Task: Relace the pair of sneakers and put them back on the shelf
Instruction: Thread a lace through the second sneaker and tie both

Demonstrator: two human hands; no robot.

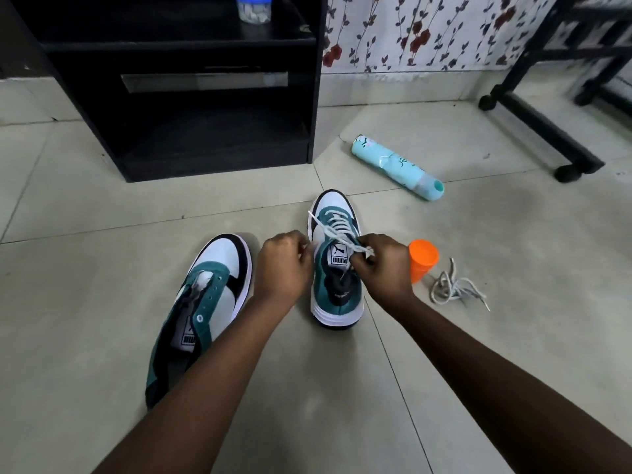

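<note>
On the tiled floor before the black shelf (178, 80), my left hand (282, 265) and right hand (383, 265) each pinched a lace (337, 230) end over the right sneaker (337, 268). Beside it lay the unlaced left sneaker (205, 302); a loose lace (455, 285) lay apart.

Soft, even daylight; faint shadows beside the fingers (301, 249). Glare on the floor (478, 234) beyond them. Edges bend; slight blur.
</note>
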